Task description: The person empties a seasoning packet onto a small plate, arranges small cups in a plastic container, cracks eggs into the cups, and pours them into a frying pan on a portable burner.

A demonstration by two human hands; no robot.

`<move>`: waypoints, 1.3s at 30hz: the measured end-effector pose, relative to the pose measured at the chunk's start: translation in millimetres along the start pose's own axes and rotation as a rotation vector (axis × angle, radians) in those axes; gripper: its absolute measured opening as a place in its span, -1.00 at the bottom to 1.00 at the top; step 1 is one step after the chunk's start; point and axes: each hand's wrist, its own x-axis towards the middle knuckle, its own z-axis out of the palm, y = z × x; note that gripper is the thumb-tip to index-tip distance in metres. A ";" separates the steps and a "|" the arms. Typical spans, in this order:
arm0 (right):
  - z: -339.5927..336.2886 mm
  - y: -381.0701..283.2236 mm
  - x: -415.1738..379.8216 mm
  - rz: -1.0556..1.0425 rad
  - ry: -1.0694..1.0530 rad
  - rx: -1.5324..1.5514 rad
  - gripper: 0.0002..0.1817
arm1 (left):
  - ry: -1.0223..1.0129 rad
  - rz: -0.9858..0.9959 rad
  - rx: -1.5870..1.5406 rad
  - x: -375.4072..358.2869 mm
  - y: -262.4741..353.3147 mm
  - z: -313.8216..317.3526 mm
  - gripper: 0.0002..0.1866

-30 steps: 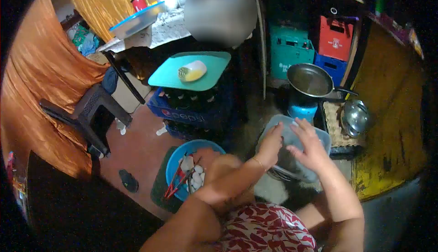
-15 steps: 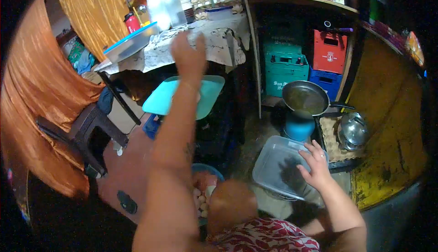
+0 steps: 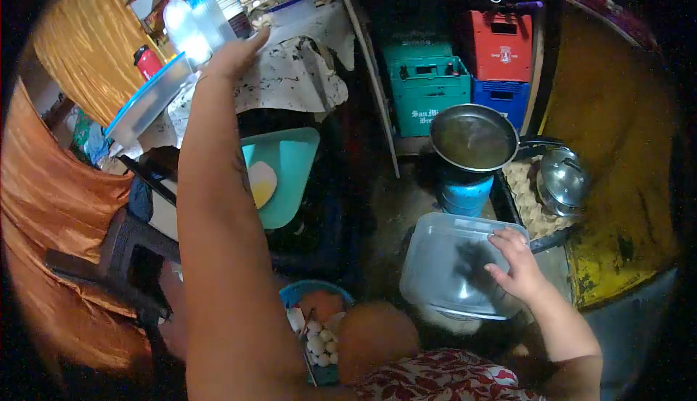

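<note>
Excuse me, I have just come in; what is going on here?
The person's left hand is stretched out over the table, beside clear containers; whether it grips anything is unclear. The right hand, spread open, is at the right side of a clear tub. Beyond the tub, a frying pan sits above a blue base, and eggs lie in a blue basin by the person's knee.

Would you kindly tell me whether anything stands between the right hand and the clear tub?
Nothing visible does: the right hand is over the right edge of the clear tub, with no other thing between; whether they touch, I cannot tell.
</note>
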 end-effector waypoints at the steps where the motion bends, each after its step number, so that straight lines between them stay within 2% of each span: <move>1: 0.8 0.5 1.6 0.001 -0.007 -0.011 -0.38 | -0.001 -0.007 0.002 -0.3 10.4 -4.5 0.07; 4: 8.3 6.6 5.8 -0.035 -0.033 0.061 -0.38 | 0.051 0.063 -0.069 -15.2 47.1 -19.7 0.07; 6: 8.1 3.7 7.1 -0.045 -0.038 0.043 -0.38 | 0.230 0.004 0.022 -56.1 72.0 -31.0 0.03; 7: 7.5 2.4 9.7 -0.062 -0.045 0.028 -0.39 | 0.238 -0.005 0.028 -50.4 64.9 -29.8 0.03; 9: 7.4 3.9 11.6 -0.082 -0.029 0.043 -0.38 | -0.057 0.136 0.112 -18.3 37.0 -16.2 -0.21; 10: 7.1 4.4 12.1 -0.082 -0.015 0.053 -0.38 | -0.047 0.120 0.118 -7.1 27.8 -13.8 -0.21; 12: 3.9 4.4 13.4 -0.094 0.005 0.072 -0.38 | 0.055 0.069 0.283 1.6 18.7 -15.4 -0.50; 13: 1.6 4.0 12.4 -0.085 0.030 0.085 -0.37 | 0.065 0.068 0.285 -3.1 13.3 -15.6 -0.50; 14: 0.3 4.5 11.7 -0.088 0.044 0.086 -0.37 | 0.172 0.043 0.280 -16.5 13.9 -18.5 -0.60; 17: -0.5 10.0 9.7 -0.065 0.104 0.079 -0.37 | 0.507 -0.059 0.104 -31.3 14.2 -23.3 -0.68; 19: -0.1 7.0 7.9 -0.019 0.195 0.137 -0.36 | 0.742 0.034 0.099 -71.9 20.2 -36.0 -0.73; 21: -6.2 -4.6 6.5 -0.010 0.218 0.230 -0.33 | 0.778 0.173 -0.094 -121.8 25.2 -56.6 -0.62; 22: -12.5 -16.6 5.1 0.033 0.203 0.310 -0.32 | 0.778 0.129 -0.235 -140.1 28.1 -57.9 -0.61; 23: -18.4 -29.1 4.1 0.079 0.194 0.388 -0.31 | 0.704 0.217 -0.327 -180.6 44.2 -63.9 -0.62; 25: -23.0 -42.9 5.0 0.047 0.160 0.533 -0.29 | 0.599 0.201 -0.544 -257.0 87.6 -61.7 -0.68; 27: -23.4 -51.0 3.1 0.079 0.117 0.887 -0.25 | 0.470 0.192 -0.826 -315.9 134.8 -38.4 -0.75; 29: -52.5 -81.3 -10.0 0.293 0.191 1.442 -0.21 | 0.355 0.412 -0.932 -366.8 180.5 -3.8 -0.82; 30: -51.2 -75.9 -22.7 0.203 0.305 1.677 -0.16 | 0.273 0.568 -0.934 -389.5 206.8 13.9 -0.83; 31: -66.8 -87.9 -37.8 0.212 0.500 1.705 -0.19 | 0.195 0.726 -0.934 -412.5 233.9 32.7 -0.83; 32: -71.9 -80.9 -54.1 0.115 0.689 1.727 -0.22 | 0.094 0.875 -1.066 -431.1 265.4 55.2 -0.86; 33: -79.1 -71.2 -74.2 0.008 0.875 1.729 -0.23 | -0.050 1.047 -1.112 -451.1 294.0 71.7 -0.81; 34: -90.0 -64.6 -106.7 0.005 0.923 1.734 -0.25 | -0.309 1.087 -1.164 -474.2 321.5 81.0 -0.65; 35: -99.7 -61.4 -141.3 0.000 0.975 1.738 -0.26 | -0.452 1.055 -1.267 -501.2 352.1 98.5 -0.41; 36: -109.2 -65.3 -164.4 -0.009 1.057 1.689 -0.28 | -0.655 0.995 -1.403 -525.3 384.9 120.7 -0.31; 37: -109.0 -62.8 -192.0 -0.024 1.073 1.686 -0.27 | -0.816 0.910 -1.473 -551.4 411.5 135.4 -0.39; 39: -101.7 -77.2 -231.0 0.266 1.161 1.287 -0.23 | -1.035 0.694 -1.513 -608.0 452.9 151.8 -0.54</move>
